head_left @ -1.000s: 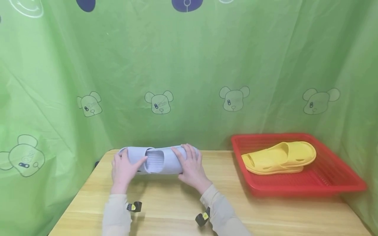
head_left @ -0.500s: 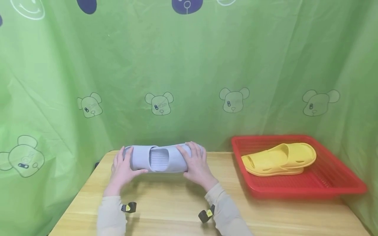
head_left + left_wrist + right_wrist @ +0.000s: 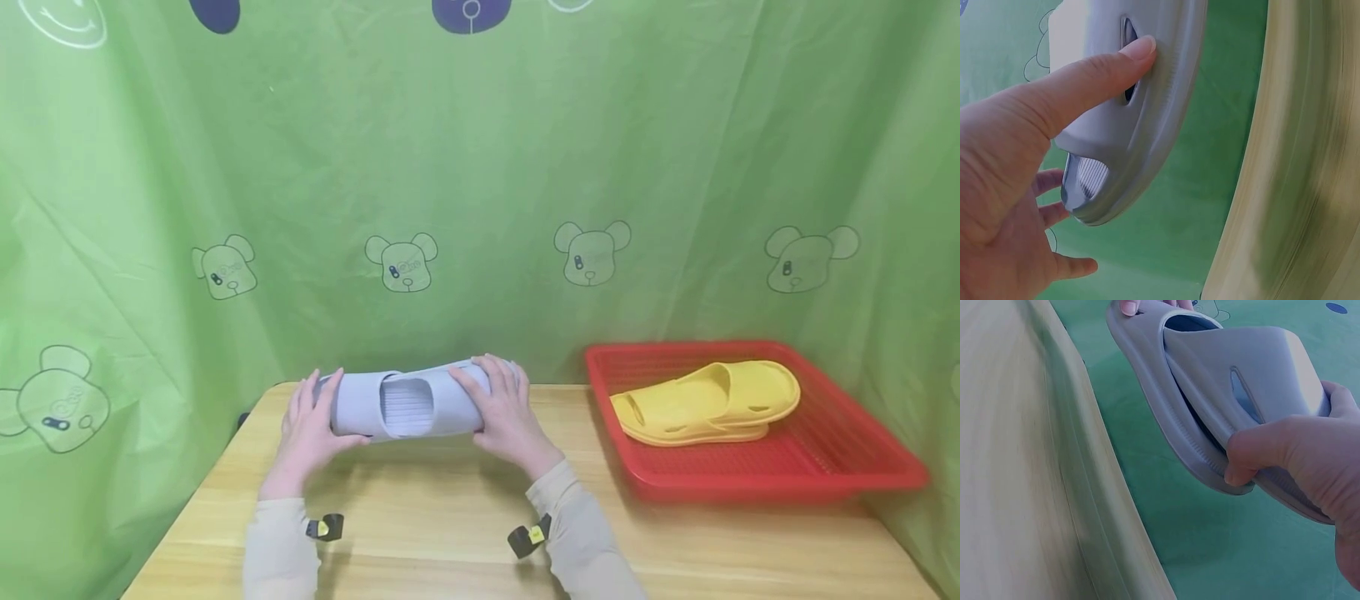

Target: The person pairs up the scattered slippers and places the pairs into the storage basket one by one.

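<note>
In the head view, two pale grey-blue slippers are nested heel into toe, held up over the table's far edge. The left slipper [image 3: 356,404] is gripped by my left hand [image 3: 306,437]; its thumb [image 3: 1100,72] presses beside the slot in the strap in the left wrist view. My right hand [image 3: 512,421] holds the right slipper [image 3: 456,404], fingers over its top. In the right wrist view, the right thumb [image 3: 1260,447] presses where the two soles overlap. The right end stands slightly higher than the left. Undersides are hidden.
A red plastic basket [image 3: 780,482] stands on the right side of the wooden table [image 3: 420,517]. Inside it lie yellow slippers [image 3: 675,404], stacked together. A green curtain [image 3: 480,167] hangs behind and at both sides.
The nested slippers have shifted slightly to the right and their right end has risen. My left hand has moved to the slipper's left end, its thumb now along the near side.
</note>
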Demonstrator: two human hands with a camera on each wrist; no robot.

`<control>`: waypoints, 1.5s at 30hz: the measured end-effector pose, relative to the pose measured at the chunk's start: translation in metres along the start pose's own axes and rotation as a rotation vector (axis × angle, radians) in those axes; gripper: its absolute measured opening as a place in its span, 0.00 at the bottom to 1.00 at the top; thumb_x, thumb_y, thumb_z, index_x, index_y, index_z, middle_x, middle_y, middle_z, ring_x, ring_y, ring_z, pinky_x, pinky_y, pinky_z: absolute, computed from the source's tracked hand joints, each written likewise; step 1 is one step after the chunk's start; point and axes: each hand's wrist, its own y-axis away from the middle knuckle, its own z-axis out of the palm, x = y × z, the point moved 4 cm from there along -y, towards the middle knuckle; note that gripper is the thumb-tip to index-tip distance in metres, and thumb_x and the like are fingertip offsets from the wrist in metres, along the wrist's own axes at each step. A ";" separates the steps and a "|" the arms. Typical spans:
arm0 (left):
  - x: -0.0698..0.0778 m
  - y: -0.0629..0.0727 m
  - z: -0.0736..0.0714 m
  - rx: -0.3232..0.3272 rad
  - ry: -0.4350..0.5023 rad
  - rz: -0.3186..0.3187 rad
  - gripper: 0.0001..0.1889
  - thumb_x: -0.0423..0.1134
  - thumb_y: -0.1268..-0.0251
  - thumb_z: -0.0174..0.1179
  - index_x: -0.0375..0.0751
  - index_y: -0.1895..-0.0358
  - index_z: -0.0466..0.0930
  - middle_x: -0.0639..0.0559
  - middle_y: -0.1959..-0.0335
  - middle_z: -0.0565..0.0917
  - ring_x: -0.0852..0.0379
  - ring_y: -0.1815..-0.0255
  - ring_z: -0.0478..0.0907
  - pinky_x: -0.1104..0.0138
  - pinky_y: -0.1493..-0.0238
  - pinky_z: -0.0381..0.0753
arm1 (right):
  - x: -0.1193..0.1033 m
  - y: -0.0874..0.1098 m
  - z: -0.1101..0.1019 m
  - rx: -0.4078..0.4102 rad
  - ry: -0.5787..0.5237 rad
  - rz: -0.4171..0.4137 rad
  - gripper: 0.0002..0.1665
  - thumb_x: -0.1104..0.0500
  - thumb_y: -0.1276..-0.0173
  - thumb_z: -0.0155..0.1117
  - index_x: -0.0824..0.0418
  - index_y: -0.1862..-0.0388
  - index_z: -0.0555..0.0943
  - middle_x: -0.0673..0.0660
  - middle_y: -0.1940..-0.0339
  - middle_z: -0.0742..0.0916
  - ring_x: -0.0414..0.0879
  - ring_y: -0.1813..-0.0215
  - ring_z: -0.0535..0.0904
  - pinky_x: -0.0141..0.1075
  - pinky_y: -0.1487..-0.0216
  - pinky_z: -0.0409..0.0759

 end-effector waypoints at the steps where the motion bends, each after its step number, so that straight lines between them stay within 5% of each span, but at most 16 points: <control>1: 0.000 0.000 0.000 0.000 -0.002 0.004 0.62 0.53 0.65 0.80 0.56 0.22 0.49 0.35 0.21 0.43 0.29 0.22 0.39 0.29 0.31 0.43 | 0.000 0.000 0.000 0.003 0.002 -0.009 0.69 0.62 0.73 0.81 0.42 0.26 0.61 0.62 0.28 0.65 0.57 0.27 0.56 0.59 0.26 0.48; 14: -0.002 -0.001 0.008 -0.031 -0.005 0.058 0.58 0.52 0.72 0.82 0.55 0.28 0.60 0.37 0.22 0.51 0.31 0.24 0.48 0.28 0.33 0.52 | 0.000 0.001 0.000 -0.033 0.012 -0.043 0.68 0.62 0.71 0.80 0.40 0.27 0.61 0.58 0.28 0.65 0.57 0.26 0.55 0.60 0.25 0.47; 23: 0.003 -0.002 0.009 0.038 0.008 0.142 0.53 0.50 0.75 0.83 0.52 0.34 0.66 0.38 0.29 0.63 0.33 0.29 0.54 0.34 0.33 0.59 | 0.002 0.001 0.000 -0.019 0.016 -0.039 0.67 0.61 0.72 0.80 0.41 0.27 0.62 0.59 0.29 0.66 0.58 0.26 0.56 0.59 0.26 0.50; 45: 0.015 -0.003 0.008 0.050 -0.001 0.139 0.53 0.47 0.75 0.83 0.47 0.34 0.67 0.37 0.32 0.64 0.34 0.29 0.54 0.37 0.30 0.58 | -0.001 -0.001 0.003 -0.033 0.022 -0.001 0.67 0.60 0.71 0.80 0.41 0.27 0.60 0.59 0.29 0.64 0.57 0.27 0.55 0.56 0.30 0.53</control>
